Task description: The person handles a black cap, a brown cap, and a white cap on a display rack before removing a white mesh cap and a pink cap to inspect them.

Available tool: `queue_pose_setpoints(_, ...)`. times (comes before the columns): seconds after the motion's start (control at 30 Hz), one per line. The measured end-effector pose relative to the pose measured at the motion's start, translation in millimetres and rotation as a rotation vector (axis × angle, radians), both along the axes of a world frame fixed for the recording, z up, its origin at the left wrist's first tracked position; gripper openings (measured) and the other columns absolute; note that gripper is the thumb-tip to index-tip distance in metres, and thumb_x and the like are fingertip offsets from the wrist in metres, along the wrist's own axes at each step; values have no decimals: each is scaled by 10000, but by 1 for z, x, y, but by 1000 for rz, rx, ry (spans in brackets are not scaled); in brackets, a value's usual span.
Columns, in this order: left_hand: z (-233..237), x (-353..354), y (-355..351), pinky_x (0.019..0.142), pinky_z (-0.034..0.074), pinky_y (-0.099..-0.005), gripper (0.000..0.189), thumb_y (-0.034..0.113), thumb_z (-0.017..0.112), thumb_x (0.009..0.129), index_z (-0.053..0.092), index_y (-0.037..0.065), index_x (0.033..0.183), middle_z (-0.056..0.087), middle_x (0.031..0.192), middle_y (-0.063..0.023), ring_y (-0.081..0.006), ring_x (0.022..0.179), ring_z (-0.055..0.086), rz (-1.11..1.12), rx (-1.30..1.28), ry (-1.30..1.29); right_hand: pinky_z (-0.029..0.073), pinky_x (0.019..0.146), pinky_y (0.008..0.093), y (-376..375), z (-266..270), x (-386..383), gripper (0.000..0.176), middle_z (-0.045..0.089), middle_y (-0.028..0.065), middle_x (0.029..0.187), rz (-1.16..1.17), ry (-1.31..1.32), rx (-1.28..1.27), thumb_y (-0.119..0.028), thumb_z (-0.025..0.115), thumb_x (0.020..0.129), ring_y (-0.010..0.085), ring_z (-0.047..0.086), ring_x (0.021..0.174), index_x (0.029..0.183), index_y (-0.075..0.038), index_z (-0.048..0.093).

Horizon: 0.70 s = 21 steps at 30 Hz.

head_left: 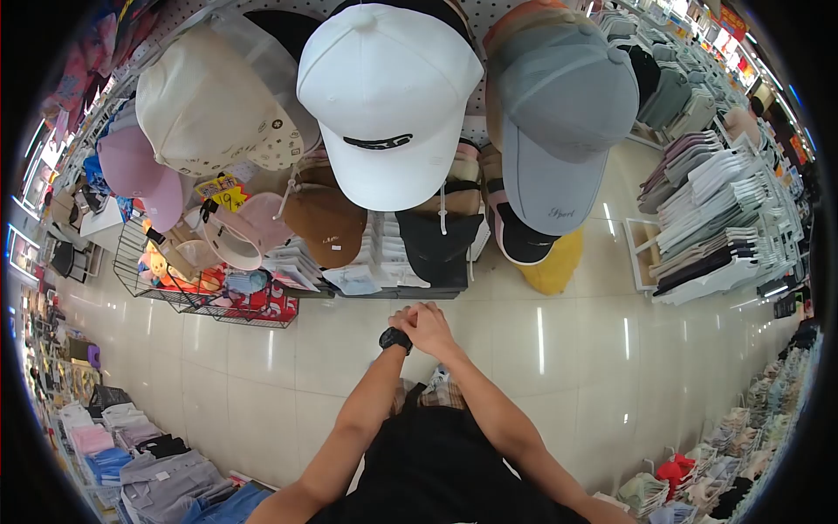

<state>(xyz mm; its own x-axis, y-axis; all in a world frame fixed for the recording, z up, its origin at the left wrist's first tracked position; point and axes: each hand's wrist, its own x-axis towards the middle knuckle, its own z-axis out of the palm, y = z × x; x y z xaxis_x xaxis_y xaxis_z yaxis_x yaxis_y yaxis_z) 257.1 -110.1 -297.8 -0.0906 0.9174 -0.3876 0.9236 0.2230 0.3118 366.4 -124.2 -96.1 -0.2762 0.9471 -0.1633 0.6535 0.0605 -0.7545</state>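
Note:
My two hands meet in front of my body, low in the head view. My right hand (432, 329) lies folded over my left hand (401, 316), fingers curled, with nothing visible between them. A black wristwatch (394, 339) sits on my left wrist, right beside the right hand's fingers. Straight ahead hangs a white baseball cap (384, 96) with a black logo on its brim, flanked by a cream cap (205, 100) and a grey cap (559, 105). Both hands are well short of the caps.
More caps in pink, brown and black hang lower on the pegboard display. A wire basket (179, 293) with small goods stands at the left. Racks of folded clothes (716, 218) run along the right, with further folded piles (148, 463) at lower left. The floor is glossy tile (567, 349).

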Motion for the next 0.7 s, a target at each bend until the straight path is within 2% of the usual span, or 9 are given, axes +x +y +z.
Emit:
queue_pose_setpoints(0.13, 45, -11, 1, 926, 551, -537, 341, 312, 671, 902, 673, 102, 1170, 719, 1134, -170, -415, 1086, 684, 24, -36, -29, 575, 872, 489, 5, -1, 17, 263, 715, 202, 1078, 83, -24, -33, -297, 720, 908, 407, 706, 1007, 1005, -52, 725)
queue_pose_setpoints(0.2, 77, -15, 4, 975, 542, -540, 368, 353, 670, 882, 654, 90, 1138, 708, 1113, -180, -400, 1076, 683, 29, -98, -50, 585, 818, 453, 18, 4, 39, 267, 734, 188, 999, 277, 157, -349, -280, 716, 922, 361, 738, 911, 1038, -41, 705)
queue_pose_setpoints(0.23, 83, -18, 6, 945, 562, -535, 336, 326, 666, 897, 665, 88, 1134, 728, 1112, -178, -401, 1064, 702, 61, -14, -35, 585, 818, 453, 24, -4, 49, 267, 734, 188, 999, 275, 160, -347, -280, 716, 922, 361, 738, 911, 1038, -41, 705)
queue_pose_setpoints(0.3, 94, -26, 13, 915, 581, -530, 305, 298, 661, 911, 676, 86, 1130, 748, 1111, -176, -401, 1053, 722, 91, 71, -22, 585, 729, 336, 38, -29, 72, 178, 747, 107, 852, 29, 208, -18, -173, 732, 942, 189, 729, 804, 1030, -23, 695)
queue_pose_setpoints(0.4, 119, -41, 32, 924, 587, -488, 296, 234, 638, 976, 671, 59, 1213, 741, 1149, -194, -366, 1104, 720, 126, 299, -236, 590, 768, 336, 73, -28, 102, 264, 749, 102, 935, -63, 409, 115, -145, 768, 931, 197, 726, 830, 1141, -19, 669)
queue_pose_setpoints(0.5, 154, -46, 50, 902, 595, -447, 431, 255, 656, 1021, 601, -11, 1356, 718, 1186, -222, -361, 1057, 733, 236, 520, -726, 588, 828, 406, 98, -3, 113, 531, 685, 172, 1190, -285, 492, 69, -198, 827, 904, 248, 717, 1029, 1320, -11, 554)
queue_pose_setpoints(0.57, 162, -52, 64, 919, 584, -396, 606, 289, 661, 1045, 447, -37, 1510, 643, 1317, -237, -322, 1134, 691, 275, 609, -869, 568, 940, 409, 116, -8, 115, 797, 508, 248, 1450, -241, 522, 153, -226, 825, 923, 321, 624, 1244, 1524, -13, 346)
queue_pose_setpoints(0.6, 157, -58, 77, 973, 559, -389, 773, 301, 672, 1046, 254, -12, 1616, 497, 1492, -264, -310, 1259, 616, 309, 527, -1057, 568, 940, 409, 126, -12, 110, 797, 508, 248, 1450, -244, 521, 150, -226, 825, 923, 321, 624, 1244, 1524, -13, 346)
queue_pose_setpoints(0.7, 147, -59, 93, 1008, 545, -394, 857, 296, 676, 1047, 139, 10, 1650, 402, 1568, -281, -312, 1319, 579, 285, 537, -1236, 519, 1065, 447, 142, -17, 103, 961, 369, 267, 1566, -141, 544, 198, -168, 836, 908, 373, 507, 1391, 1607, -14, 194)
